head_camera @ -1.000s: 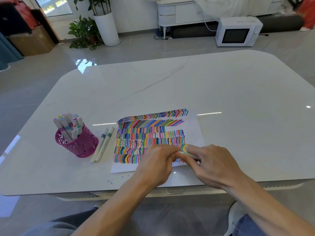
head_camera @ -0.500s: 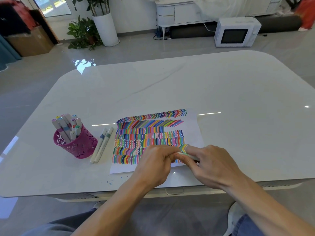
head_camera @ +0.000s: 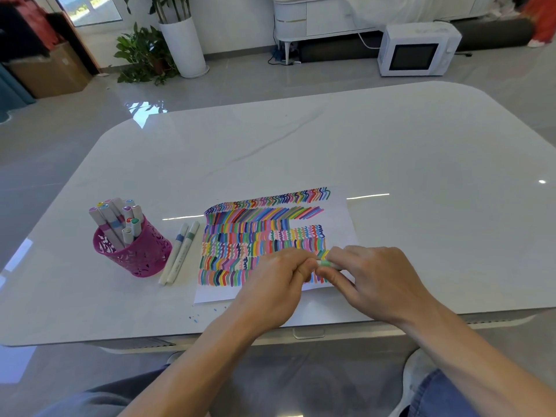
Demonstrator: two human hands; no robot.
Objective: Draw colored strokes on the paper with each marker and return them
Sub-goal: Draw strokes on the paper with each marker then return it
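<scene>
A white paper (head_camera: pixel 343 215) covered in rows of colored strokes lies near the table's front edge. Over its lower right part my left hand (head_camera: pixel 276 284) and my right hand (head_camera: pixel 376 281) meet, both pinching a light green marker (head_camera: pixel 326 263) between their fingertips. Most of the marker is hidden by my fingers. A magenta mesh cup (head_camera: pixel 135 251) with several markers stands left of the paper. Two white markers (head_camera: pixel 180 252) lie side by side between the cup and the paper.
The white glossy table (head_camera: pixel 301 152) stretches far behind the paper. Small blue ink dots (head_camera: pixel 195 318) mark the table below the paper. On the floor beyond stand a white microwave (head_camera: pixel 416 49), a potted plant (head_camera: pixel 168 40) and a cardboard box (head_camera: pixel 48 73).
My hands stay together over the paper's lower right. A short light green part of the marker now shows between the fingertips.
</scene>
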